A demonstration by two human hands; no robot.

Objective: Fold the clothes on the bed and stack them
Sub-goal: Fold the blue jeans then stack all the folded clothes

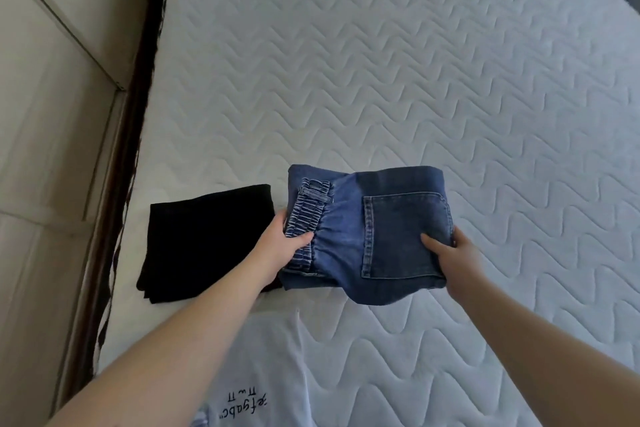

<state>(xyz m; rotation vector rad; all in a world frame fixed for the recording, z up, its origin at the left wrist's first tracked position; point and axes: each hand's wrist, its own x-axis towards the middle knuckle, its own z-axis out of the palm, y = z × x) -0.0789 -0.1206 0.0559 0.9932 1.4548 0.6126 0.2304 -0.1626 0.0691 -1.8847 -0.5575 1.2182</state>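
Holding the folded blue jeans (370, 236) from both ends, the two hands appear in the head view above the near part of the bed (415, 80). The left hand (280, 246) grips the elastic waistband end, thumb on top of the gathered fabric and fingers curled beneath. The right hand (453, 253) grips the opposite end beside the back pocket (403, 236), thumb pressed on the denim and fingers hidden under the fold. The jeans show the back pocket facing up. Whether their underside touches the mattress cannot be told.

A folded black garment (204, 239) lies flat on the bed just beside the jeans, on the left; the left edge of the jeans meets or slightly overlaps its right edge. A white T-shirt (263, 374) with dark printed lettering lies spread on the near edge of the bed, between the forearms. The mattress cover is white with wavy quilting. A light-coloured wardrobe (45, 149) stands along the left side of the bed.
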